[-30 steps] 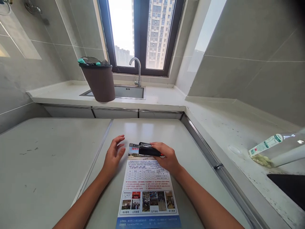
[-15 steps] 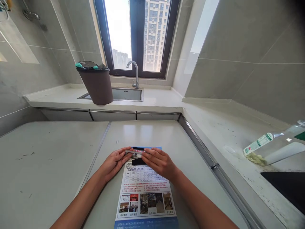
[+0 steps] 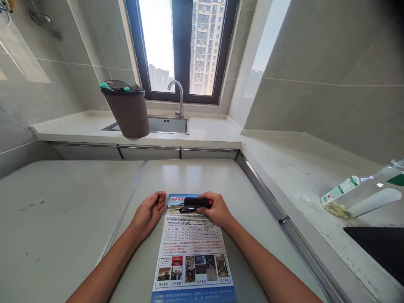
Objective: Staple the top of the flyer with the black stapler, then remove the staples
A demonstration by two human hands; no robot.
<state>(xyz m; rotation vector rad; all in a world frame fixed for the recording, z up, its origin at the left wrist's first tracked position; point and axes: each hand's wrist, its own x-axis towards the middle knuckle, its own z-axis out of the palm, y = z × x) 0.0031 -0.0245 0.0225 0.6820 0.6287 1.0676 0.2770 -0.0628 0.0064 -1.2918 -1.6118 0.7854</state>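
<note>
A black stapler [image 3: 198, 203] with a red patch at its right end lies lengthwise across the upper part of a printed leaflet [image 3: 194, 248]. My right hand [image 3: 217, 209] grips the stapler by its right end, thumb on the near side. Silver metal sticks out at the stapler's left end, its jaws apart. My left hand [image 3: 150, 213] rests beside the leaflet's upper left edge, apart from the stapler. Its fingers are curled in; whether anything is inside them is hidden. The leaflet lies flat, showing text, a table and several photos.
The leaflet lies on a pale tabletop [image 3: 78, 219]. Behind it, a brown bin [image 3: 126, 113] stands by a sink [image 3: 170, 125] with a tap [image 3: 180, 99]. On the right counter [image 3: 277, 155] are a clear bottle [image 3: 366, 193] and a black panel [image 3: 378, 252].
The stapler has turned to lie with its side visible, now in my right hand alone. My left hand has moved left, off the stapler's metal part, and its fingers have curled.
</note>
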